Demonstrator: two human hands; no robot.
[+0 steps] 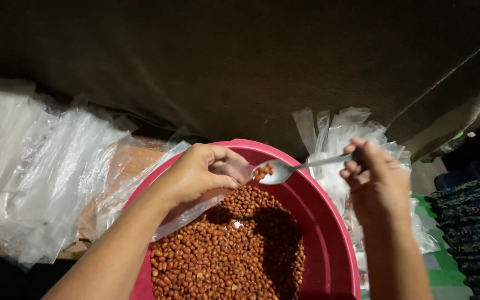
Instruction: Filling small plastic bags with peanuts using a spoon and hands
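- Our left hand (198, 172) pinches one clear plastic bag (195, 208) open.
- Our right hand (376, 180), grip closed, holds one metal spoon (284, 169) carrying, seemingly, peanuts.
- One round pink basin (329, 233) holds glossy brown peanuts (223, 255).

Views: one only, a head-worn camera; no second view to share anything with.
Position: above the work, at the person's head.
Direction: steeply downward and slightly forward, over a red basin (329, 233) of peanuts (229, 250).
Nearness: close; both forearms enter from the lower edge.
Frame centre: left hand (201, 172) and right hand (376, 183).
Edges: clear plastic bags (34, 166) at left, dark wall at top.
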